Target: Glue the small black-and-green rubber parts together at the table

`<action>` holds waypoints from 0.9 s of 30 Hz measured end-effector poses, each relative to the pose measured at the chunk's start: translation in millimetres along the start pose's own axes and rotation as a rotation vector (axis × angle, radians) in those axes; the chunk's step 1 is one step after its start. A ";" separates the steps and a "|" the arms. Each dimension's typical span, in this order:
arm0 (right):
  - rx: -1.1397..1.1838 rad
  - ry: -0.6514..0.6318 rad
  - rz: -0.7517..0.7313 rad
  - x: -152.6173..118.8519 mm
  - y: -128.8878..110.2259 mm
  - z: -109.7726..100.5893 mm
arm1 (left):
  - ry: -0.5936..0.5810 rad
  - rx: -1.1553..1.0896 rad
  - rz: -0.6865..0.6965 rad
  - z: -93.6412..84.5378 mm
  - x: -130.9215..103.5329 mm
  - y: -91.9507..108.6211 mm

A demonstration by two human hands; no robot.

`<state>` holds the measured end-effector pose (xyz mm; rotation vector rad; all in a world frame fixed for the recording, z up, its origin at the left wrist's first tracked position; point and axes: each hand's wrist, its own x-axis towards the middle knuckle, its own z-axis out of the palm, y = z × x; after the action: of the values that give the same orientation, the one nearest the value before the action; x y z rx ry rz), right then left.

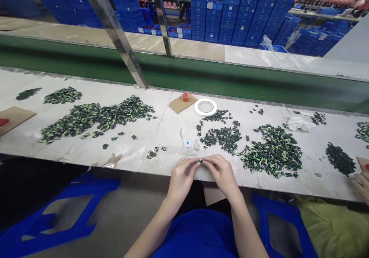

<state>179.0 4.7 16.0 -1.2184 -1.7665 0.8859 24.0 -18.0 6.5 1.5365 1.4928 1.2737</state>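
Note:
Between the fingertips of both hands, over the near edge of the white table, is a small dark green and bright green plastic piece (201,161). My left hand (184,170) pinches it from one side and my right hand (218,168) from the other. Just beyond the fingers stands a small white bottle (188,146) with a blue tip. To the right lie a heap of small dark pieces (226,138) and a larger heap of green-and-black pieces (272,150). A few similar pieces (152,153) sit left of my hands.
A white tape roll (198,112) and a red cup (185,96) on cardboard lie farther back. A long green-and-black heap (95,117) spreads at left. Beyond the table runs a green conveyor belt (184,71), with a metal post (115,31). Another person's hand (361,185) is at far right.

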 end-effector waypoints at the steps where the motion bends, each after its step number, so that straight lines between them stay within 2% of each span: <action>1: 0.003 0.000 -0.001 0.0 0.3 0.0 | -0.005 -0.003 0.008 0.1 0.0 0.5; 8: -0.052 -0.065 -0.058 -2.3 -4.1 -10.2 | -0.088 -0.030 0.019 -1.3 2.0 6.0; 17: -0.044 -0.126 -0.005 -9.0 -15.0 -19.6 | -0.203 -0.029 0.074 -5.9 3.7 13.6; 21: -0.026 -0.106 -0.011 -12.9 -17.4 -19.7 | -0.222 -0.030 0.110 -7.5 4.9 18.8; 27: -0.005 -0.055 -0.020 -19.4 -21.5 -23.1 | -0.244 -0.102 0.054 -9.0 5.3 27.9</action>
<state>195.4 -17.6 40.6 -1.1877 -1.8222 0.9124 24.9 -18.6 36.2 1.6098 1.2216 1.1281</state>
